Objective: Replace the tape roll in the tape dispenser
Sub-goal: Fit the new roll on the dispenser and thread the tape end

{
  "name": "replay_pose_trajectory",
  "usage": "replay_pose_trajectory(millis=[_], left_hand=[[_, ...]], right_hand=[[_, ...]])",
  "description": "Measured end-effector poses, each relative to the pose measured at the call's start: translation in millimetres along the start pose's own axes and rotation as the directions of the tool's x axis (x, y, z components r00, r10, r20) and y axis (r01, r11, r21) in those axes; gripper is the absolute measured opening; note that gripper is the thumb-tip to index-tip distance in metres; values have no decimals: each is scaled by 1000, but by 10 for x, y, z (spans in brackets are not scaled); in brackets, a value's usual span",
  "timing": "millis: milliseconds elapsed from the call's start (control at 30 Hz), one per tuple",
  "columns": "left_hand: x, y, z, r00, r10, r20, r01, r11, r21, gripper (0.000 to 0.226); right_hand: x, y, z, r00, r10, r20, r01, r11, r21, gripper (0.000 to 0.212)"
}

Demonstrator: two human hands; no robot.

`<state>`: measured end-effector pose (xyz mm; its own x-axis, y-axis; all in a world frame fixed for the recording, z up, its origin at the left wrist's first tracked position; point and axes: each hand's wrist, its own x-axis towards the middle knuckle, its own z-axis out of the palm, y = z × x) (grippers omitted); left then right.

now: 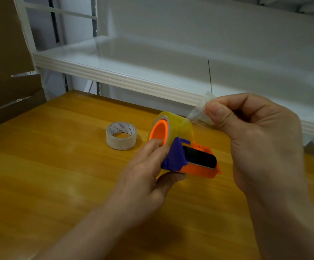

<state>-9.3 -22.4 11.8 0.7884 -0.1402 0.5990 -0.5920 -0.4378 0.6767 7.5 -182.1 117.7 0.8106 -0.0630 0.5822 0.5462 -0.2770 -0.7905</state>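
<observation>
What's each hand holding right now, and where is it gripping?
Left hand grips the tape dispenser by its purple-and-orange body. Right hand pinches the loose tape end between thumb and fingers.

Single head view, looking forward and down, close over wooden table (58, 166); white shelf (152, 76) behind.

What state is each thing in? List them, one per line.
Dispenser: held above the table by the left hand.
Yellow roll: mounted on the dispenser's orange hub.
Tape end: peeled off the yellow roll, pinched in the right hand.
Clear roll: lying flat on the table, untouched.
Shelf: bare.
</observation>
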Motion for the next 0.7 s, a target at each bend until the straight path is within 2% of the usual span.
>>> replay_pose_trajectory(millis=[100,267,467,700], left_hand=[[4,-16,8,1000,-10,13,10,1000,-7,33],[31,-14,-40,1000,-11,-28,10,999,-38,29],[13,1,-29,1000,-17,17,19,993,-112,30],[34,-4,-87,999,-42,-20,38,984,-174,33]], right_hand=[[10,-22,-49,1000,-9,2,9,1000,-21,17],[-56,-152,-59,991,-98,92,107,990,-92,17],[-19,-127,-101,997,-52,52,54,998,-44,16],[-71,-178,-97,986,-126,108,138,984,-114,18]])
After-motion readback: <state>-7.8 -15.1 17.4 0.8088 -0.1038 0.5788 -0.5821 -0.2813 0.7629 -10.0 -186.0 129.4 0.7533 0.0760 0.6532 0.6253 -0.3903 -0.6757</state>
